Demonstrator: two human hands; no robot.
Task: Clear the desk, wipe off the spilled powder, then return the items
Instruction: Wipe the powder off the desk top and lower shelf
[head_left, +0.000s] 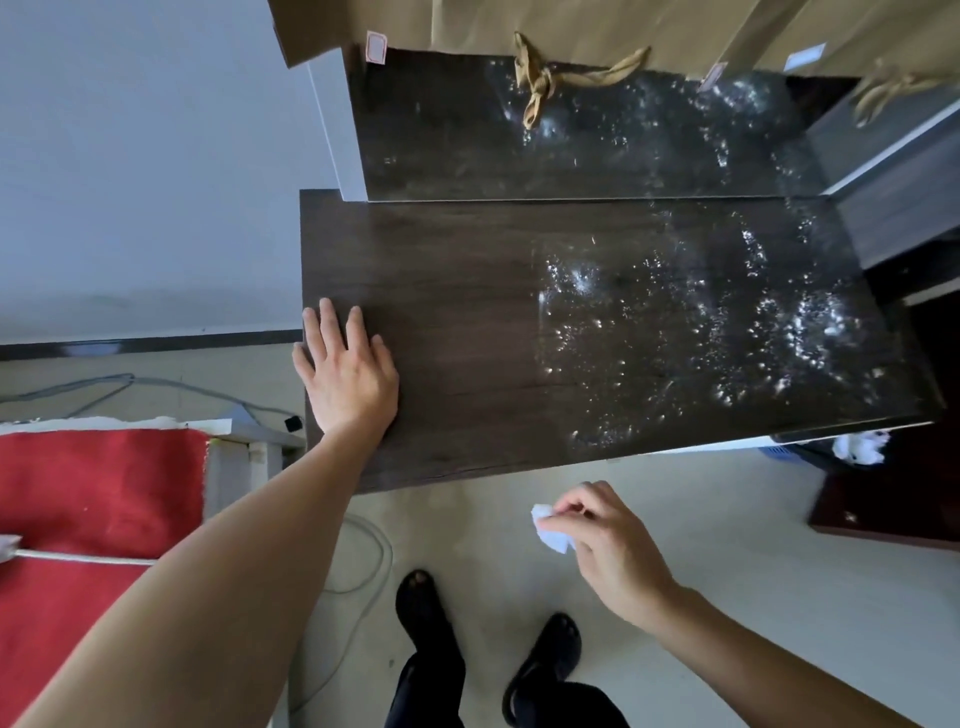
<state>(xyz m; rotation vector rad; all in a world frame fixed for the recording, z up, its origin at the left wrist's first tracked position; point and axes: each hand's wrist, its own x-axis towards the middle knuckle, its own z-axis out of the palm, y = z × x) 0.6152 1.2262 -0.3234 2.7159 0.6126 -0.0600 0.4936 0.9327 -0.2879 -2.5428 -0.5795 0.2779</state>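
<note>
Two hands are showing at the dark wooden surface (467, 312). At its left end the left hand (348, 369) is lying flat, palm down, with fingers spread and the forearm running off the bottom edge of the frame. Just off the surface's near edge, over the pale floor (727, 519), the right hand (608, 545) is pinching a crumpled white tissue (550, 530) between thumb and fingertips; most of the tissue is hiding behind the fingers.

White spilled powder (727, 332) is lying scattered across the right half of the surface, while the left half is looking clean. At the surface's far edge a glossy dark panel (441, 135) is standing, mirroring the specks, so it is hard to tell powder from reflection there. Above that panel, brown paper bags (597, 26) with ribbon handles are being cut off by the frame's top. A small red-bordered label (377, 49) on one bag is showing no readable writing.

Below the surface's right corner a blue bin (789, 453) is peeking out, mostly hidden, with white crumpled paper (860, 447) beside it. Left of the surface a red cloth (104, 493) is partly cut off.
</note>
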